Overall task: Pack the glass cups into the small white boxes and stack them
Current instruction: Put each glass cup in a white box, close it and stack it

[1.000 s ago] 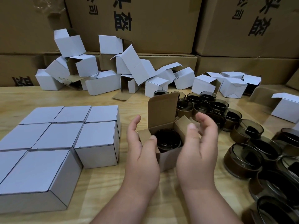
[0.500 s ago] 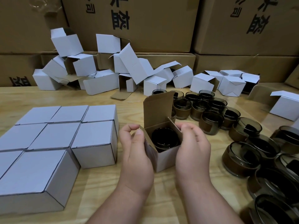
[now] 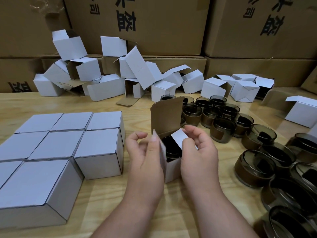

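Since half a second ago both side flaps have swung inward over the cup; the right one, then standing up, now shows its white face. Left hand (image 3: 145, 158) has fingers curled and presses the left flap in with the thumb. Right hand (image 3: 197, 152) pinches the right flap (image 3: 180, 139) between thumb and fingers. The small white box (image 3: 173, 170) stands on the worktop (image 3: 137, 203) between both hands, brown lid flap (image 3: 167, 115) upright at the back. Inside sits one dark smoked glass cup (image 3: 169, 148), partly covered by the flaps. Left: closed boxes (image 3: 60, 148) packed tight in a grid. Right: loose glass cups (image 3: 253, 167), dark tinted, each with a brown band, clustered up to the frame edge. Behind: a heap of empty white boxes (image 3: 109, 74), flaps open, against big brown cartons (image 3: 154, 23).
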